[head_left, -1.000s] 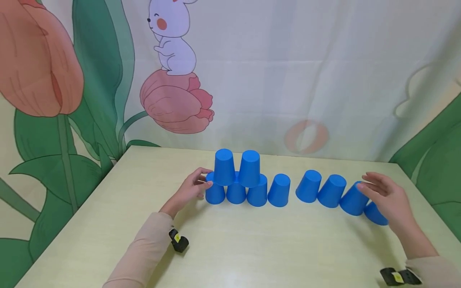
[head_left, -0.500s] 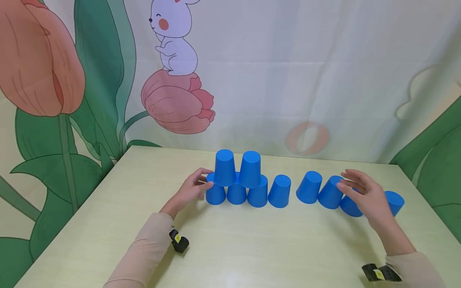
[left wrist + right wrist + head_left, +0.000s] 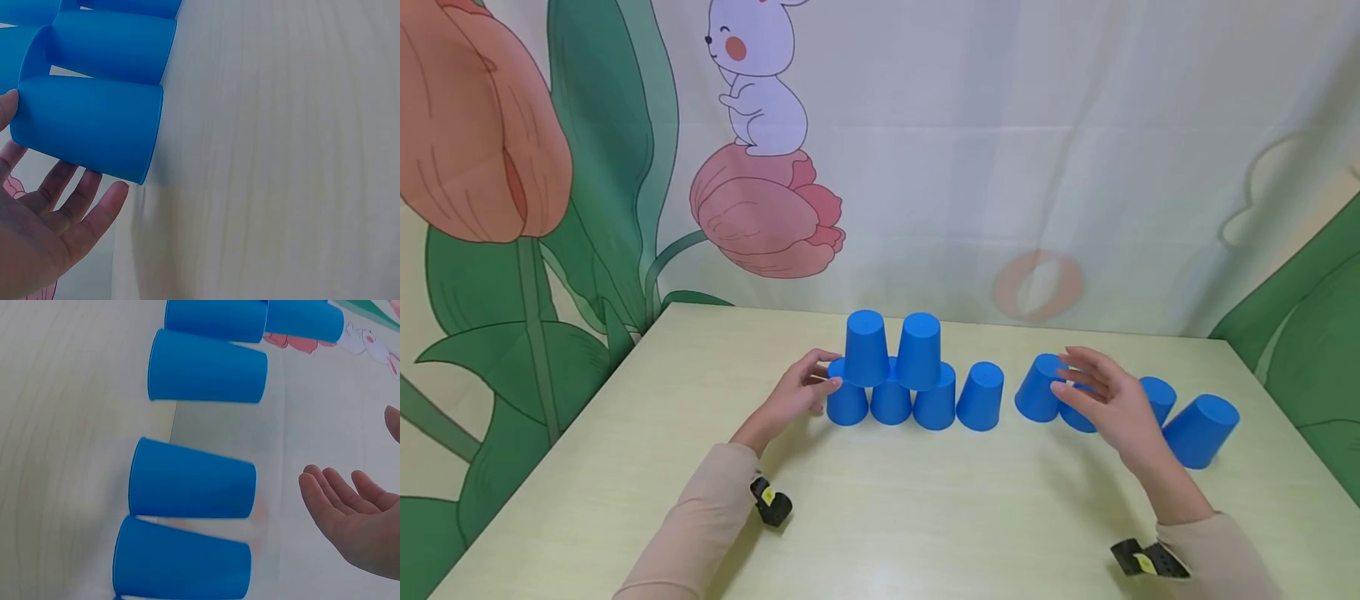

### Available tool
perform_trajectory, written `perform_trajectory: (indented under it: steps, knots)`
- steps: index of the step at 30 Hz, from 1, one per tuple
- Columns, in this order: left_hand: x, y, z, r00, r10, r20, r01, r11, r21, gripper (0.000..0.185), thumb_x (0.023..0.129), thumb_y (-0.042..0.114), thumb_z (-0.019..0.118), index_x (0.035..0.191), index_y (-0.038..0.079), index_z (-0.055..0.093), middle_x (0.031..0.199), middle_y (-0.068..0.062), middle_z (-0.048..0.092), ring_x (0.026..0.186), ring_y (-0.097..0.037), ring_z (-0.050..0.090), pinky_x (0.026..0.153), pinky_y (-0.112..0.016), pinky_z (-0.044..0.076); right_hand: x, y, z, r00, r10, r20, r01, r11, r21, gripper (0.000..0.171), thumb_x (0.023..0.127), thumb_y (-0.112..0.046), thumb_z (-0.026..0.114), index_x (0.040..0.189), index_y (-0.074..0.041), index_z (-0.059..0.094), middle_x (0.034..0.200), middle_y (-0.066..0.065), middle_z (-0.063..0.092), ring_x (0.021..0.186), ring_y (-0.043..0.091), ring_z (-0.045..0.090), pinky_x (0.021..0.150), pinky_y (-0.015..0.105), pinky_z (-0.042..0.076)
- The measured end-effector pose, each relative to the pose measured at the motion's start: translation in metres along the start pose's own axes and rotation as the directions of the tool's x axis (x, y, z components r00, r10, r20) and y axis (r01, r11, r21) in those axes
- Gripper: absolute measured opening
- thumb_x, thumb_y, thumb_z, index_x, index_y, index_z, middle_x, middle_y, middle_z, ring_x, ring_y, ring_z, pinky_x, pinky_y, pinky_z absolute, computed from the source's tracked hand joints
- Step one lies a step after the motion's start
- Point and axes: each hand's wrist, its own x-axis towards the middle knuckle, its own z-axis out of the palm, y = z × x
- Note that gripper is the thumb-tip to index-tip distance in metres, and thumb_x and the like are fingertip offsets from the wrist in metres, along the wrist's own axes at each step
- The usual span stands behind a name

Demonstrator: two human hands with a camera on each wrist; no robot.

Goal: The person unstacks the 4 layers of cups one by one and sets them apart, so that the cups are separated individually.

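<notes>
L hand [image 3: 797, 393]: fingers relaxed, tips against end cup [image 3: 847, 402] of stack [image 3: 891, 371], prob. steadying it.
R hand [image 3: 1108, 400]: spread wide, holds nothing, hovers over loose cups [image 3: 1039, 388] in row on table [image 3: 925, 517], mouths down.

Bare table [image 3: 925, 517] lies open on the near side of both hands — nothing stands between the wrists and the front edge. Just beyond the left hand [image 3: 797, 396] a two-tier stack of blue cups [image 3: 891, 371] blocks the way, its end cup at the fingertips. The right hand [image 3: 1108, 400] hovers over a row of upturned cups [image 3: 1198, 429]; a narrow gap separates the leftmost cup of the row [image 3: 1037, 389] from the single cup [image 3: 981, 396] beside the stack.
</notes>
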Motion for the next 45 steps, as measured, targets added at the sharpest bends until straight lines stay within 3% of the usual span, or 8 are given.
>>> perform_trajectory:
  steps: [4, 6, 10, 18, 23, 34, 41, 45]
  knots:
    - [-0.001, 0.0, 0.0, 1.0, 0.001, -0.005, -0.001, 1.0, 0.002, 0.043, 0.093, 0.018, 0.051, 0.133, 0.01, 0.039, 0.127, -0.019, 0.045, 0.114, -0.036, 0.045, 0.087, -0.051, 0.044, -0.01, -0.051, 0.013, 0.998, 0.0, 0.055, 0.0, 1.0, -0.014, 0.061, 0.085, -0.037, 0.063, 0.138, -0.022, 0.038, 0.131, 0.003, 0.05, 0.115, 0.02, 0.05, 0.087, 0.029, 0.047]
    - [-0.001, 0.0, 0.0, 1.0, 0.006, -0.006, -0.006, 1.0, 0.003, 0.043, 0.093, 0.018, 0.051, 0.133, 0.01, 0.039, 0.127, -0.02, 0.046, 0.114, -0.036, 0.045, 0.087, -0.051, 0.044, -0.018, -0.086, 0.017, 0.996, -0.004, 0.095, 0.003, 1.0, 0.011, 0.061, 0.086, -0.034, 0.062, 0.138, -0.014, 0.037, 0.131, 0.012, 0.048, 0.115, 0.028, 0.049, 0.087, 0.034, 0.047]
    - [-0.001, 0.001, 0.0, 1.0, 0.013, -0.006, -0.013, 1.0, 0.004, 0.043, 0.093, 0.018, 0.051, 0.133, 0.009, 0.039, 0.127, -0.02, 0.046, 0.114, -0.037, 0.045, 0.087, -0.051, 0.044, -0.028, -0.123, 0.028, 0.986, -0.006, 0.165, 0.001, 1.0, 0.03, 0.061, 0.086, -0.029, 0.062, 0.136, -0.006, 0.037, 0.13, 0.018, 0.047, 0.115, 0.034, 0.048, 0.086, 0.033, 0.047]
    - [-0.001, 0.0, 0.0, 1.0, 0.015, -0.006, -0.015, 1.0, 0.007, 0.044, 0.093, 0.018, 0.051, 0.133, 0.008, 0.039, 0.126, -0.02, 0.046, 0.113, -0.037, 0.045, 0.086, -0.051, 0.044, -0.028, -0.131, 0.048, 0.977, -0.031, 0.213, 0.018, 0.998, 0.061, 0.063, 0.083, -0.027, 0.067, 0.135, -0.005, 0.039, 0.13, 0.016, 0.048, 0.116, 0.031, 0.048, 0.091, 0.046, 0.042]
    - [0.001, -0.002, -0.001, 0.999, 0.032, 0.005, -0.032, 0.999, 0.011, 0.043, 0.093, 0.018, 0.051, 0.133, 0.008, 0.039, 0.125, -0.021, 0.046, 0.113, -0.037, 0.046, 0.086, -0.052, 0.044, -0.023, -0.136, 0.056, 0.971, -0.068, 0.228, 0.047, 0.994, 0.097, 0.061, 0.082, -0.023, 0.068, 0.134, -0.005, 0.04, 0.13, 0.017, 0.048, 0.117, 0.031, 0.048, 0.092, 0.046, 0.041]
    - [0.0, -0.003, -0.001, 0.999, 0.035, 0.0, -0.035, 0.999, 0.025, 0.043, 0.093, 0.019, 0.05, 0.133, 0.007, 0.038, 0.125, -0.021, 0.046, 0.113, -0.037, 0.046, 0.086, -0.05, 0.045, -0.013, -0.149, 0.075, 0.975, -0.058, 0.213, 0.037, 0.994, 0.099, 0.064, 0.08, -0.023, 0.07, 0.135, -0.007, 0.04, 0.132, 0.014, 0.048, 0.119, 0.03, 0.046, 0.093, 0.048, 0.041]
    - [0.022, -0.031, 0.0, 1.0, 0.021, -0.015, -0.021, 1.0, 0.012, 0.044, 0.092, 0.024, 0.054, 0.132, 0.015, 0.041, 0.125, -0.016, 0.048, 0.112, -0.034, 0.047, 0.082, -0.048, 0.047, -0.004, -0.155, 0.085, 0.982, -0.028, 0.188, 0.005, 0.992, 0.123, 0.068, 0.08, -0.03, 0.07, 0.137, -0.011, 0.037, 0.133, 0.011, 0.047, 0.121, 0.027, 0.044, 0.095, 0.045, 0.039]
    - [0.024, -0.035, -0.001, 0.999, 0.027, -0.018, -0.026, 1.0, 0.014, 0.044, 0.091, 0.026, 0.055, 0.132, 0.017, 0.041, 0.125, -0.014, 0.049, 0.111, -0.033, 0.048, 0.081, -0.046, 0.048, 0.003, -0.159, 0.091, 0.987, -0.015, 0.16, -0.006, 0.992, 0.129, 0.071, 0.08, -0.031, 0.07, 0.138, -0.012, 0.034, 0.134, 0.011, 0.046, 0.121, 0.027, 0.043, 0.095, 0.044, 0.04]
